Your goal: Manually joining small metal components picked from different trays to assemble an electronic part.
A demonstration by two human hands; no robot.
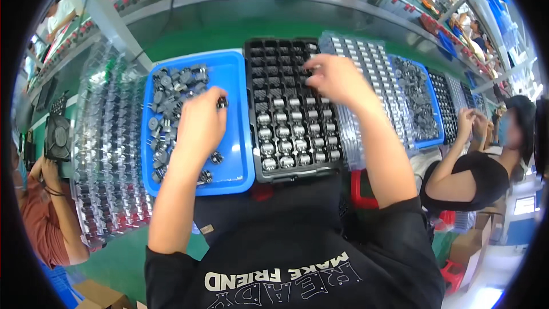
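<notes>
My left hand (pixel 201 119) is closed over a shallow blue tray (pixel 237 154), with a small dark round component (pixel 222 102) between the thumb and fingers. Loose grey and black round components (pixel 171 88), some with thin metal pins, are heaped mostly along the tray's left side. To the right lies a black compartment tray (pixel 250 88). Silvery cylindrical parts (pixel 283 131) fill its nearer rows, while most far cells look dark. Above its far right cells, my right hand (pixel 337 80) has its thumb and fingers apart, and I see nothing between them.
Stacked clear plastic trays (pixel 108 149) stand at the left. Right of the black tray is another clear tray (pixel 366 68) with silvery parts, then a second blue tray (pixel 417 100) of components. A co-worker (pixel 480 166) sits at the right; another person's hands (pixel 48 171) show at the left.
</notes>
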